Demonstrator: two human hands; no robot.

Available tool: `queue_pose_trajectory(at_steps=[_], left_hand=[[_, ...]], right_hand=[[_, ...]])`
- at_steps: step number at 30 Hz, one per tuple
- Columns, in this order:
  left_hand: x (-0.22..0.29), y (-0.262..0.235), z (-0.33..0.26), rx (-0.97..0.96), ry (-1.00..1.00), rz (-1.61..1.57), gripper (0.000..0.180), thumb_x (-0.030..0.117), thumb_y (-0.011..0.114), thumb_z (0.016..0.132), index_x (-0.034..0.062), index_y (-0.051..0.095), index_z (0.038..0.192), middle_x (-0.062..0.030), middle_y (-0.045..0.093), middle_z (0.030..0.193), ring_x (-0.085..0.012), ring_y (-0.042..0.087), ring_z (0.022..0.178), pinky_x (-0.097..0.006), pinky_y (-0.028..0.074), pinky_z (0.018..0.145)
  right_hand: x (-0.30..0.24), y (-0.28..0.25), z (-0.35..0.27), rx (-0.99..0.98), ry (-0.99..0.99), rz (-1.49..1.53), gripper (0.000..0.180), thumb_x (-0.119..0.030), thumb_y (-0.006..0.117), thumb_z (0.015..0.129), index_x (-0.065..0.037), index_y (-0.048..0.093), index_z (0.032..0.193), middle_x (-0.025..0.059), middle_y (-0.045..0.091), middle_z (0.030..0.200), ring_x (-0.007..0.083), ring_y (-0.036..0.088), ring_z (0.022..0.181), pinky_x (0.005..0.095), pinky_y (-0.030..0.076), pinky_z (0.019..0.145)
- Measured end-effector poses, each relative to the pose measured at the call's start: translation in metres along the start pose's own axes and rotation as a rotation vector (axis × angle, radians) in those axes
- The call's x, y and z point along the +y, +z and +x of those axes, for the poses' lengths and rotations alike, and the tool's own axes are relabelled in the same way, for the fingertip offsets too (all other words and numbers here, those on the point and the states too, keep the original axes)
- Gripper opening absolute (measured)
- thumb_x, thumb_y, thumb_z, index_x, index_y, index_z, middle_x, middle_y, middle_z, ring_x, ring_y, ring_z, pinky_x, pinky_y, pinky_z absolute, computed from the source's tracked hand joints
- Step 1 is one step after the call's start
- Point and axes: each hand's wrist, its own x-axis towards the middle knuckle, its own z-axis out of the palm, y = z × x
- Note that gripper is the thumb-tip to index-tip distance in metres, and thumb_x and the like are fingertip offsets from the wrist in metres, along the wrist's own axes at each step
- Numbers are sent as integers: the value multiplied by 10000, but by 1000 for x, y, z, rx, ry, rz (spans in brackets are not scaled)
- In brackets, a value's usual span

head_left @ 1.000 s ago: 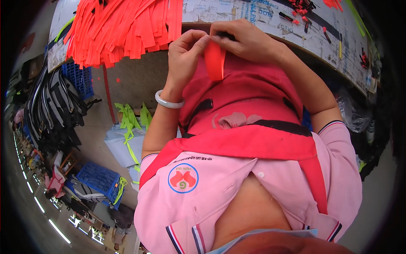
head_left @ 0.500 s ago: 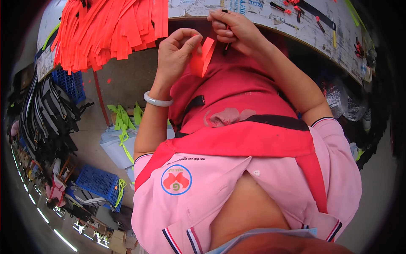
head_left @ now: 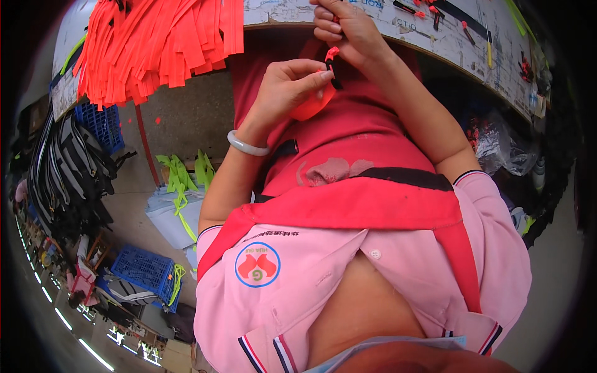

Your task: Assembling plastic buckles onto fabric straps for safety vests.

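Observation:
My left hand [head_left: 291,90] is closed in front of the red apron, thumb and finger pinching a bright orange strip [head_left: 308,109] that curls below the fingers. At those fingertips stands a small black piece [head_left: 331,64] with a folded orange end [head_left: 333,53]. Up and to the right, my right hand [head_left: 354,34] is closed near the table edge. A bit of orange shows between its curled fingers; the rest of what it holds is hidden.
Many orange strips [head_left: 161,50] hang over the front edge of the worn table [head_left: 273,13]. Small black-and-orange pieces [head_left: 467,32] and a yellow-handled tool [head_left: 489,56] lie at right. Blue crates [head_left: 143,268] and grey-black straps [head_left: 71,168] are at left.
My left hand has moved right and down with the orange strip, and the black piece with its orange end now shows at its fingertips. My right hand has shifted slightly up.

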Motion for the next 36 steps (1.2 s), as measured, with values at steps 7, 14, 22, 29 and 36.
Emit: queue_pose_trajectory(at_steps=[7,14,22,29,36], left_hand=[[1,-11,-5,145,203,-28,165,118,649,884,14,674,1010,12,610,668,14,441,519,-148,278,450],[1,0,-3,150,221,22,174,93,649,875,-19,670,1007,-19,640,720,-47,549,593,-177,428,548],[10,-11,-6,133,184,-50,205,99,620,893,7,662,1071,-53,676,799,-41,529,535,-168,419,482],[4,-3,-7,211,306,77,185,102,607,909,-22,665,1033,-41,668,779,-56,554,565,-180,443,512],[6,-1,-9,217,379,258,166,89,607,907,-3,673,1028,-27,682,796,-30,553,603,-171,442,533]], right_hand=[[-20,-9,-32,-72,71,-825,303,-322,567,940,-50,653,1041,-51,529,724,-15,330,498,159,239,427],[5,-12,-42,-142,-92,-735,292,-322,612,913,-36,652,957,-25,601,694,-10,374,498,158,262,444],[-24,8,-56,-217,-92,-754,194,-214,594,927,-33,620,991,16,646,806,-6,411,517,143,311,458],[-3,5,-65,-138,-212,-993,186,-185,614,913,-33,642,1016,-26,626,759,-1,472,570,146,359,490],[-5,9,-67,-156,-142,-945,184,-195,598,923,-31,639,993,-13,637,752,2,451,544,146,338,471]])
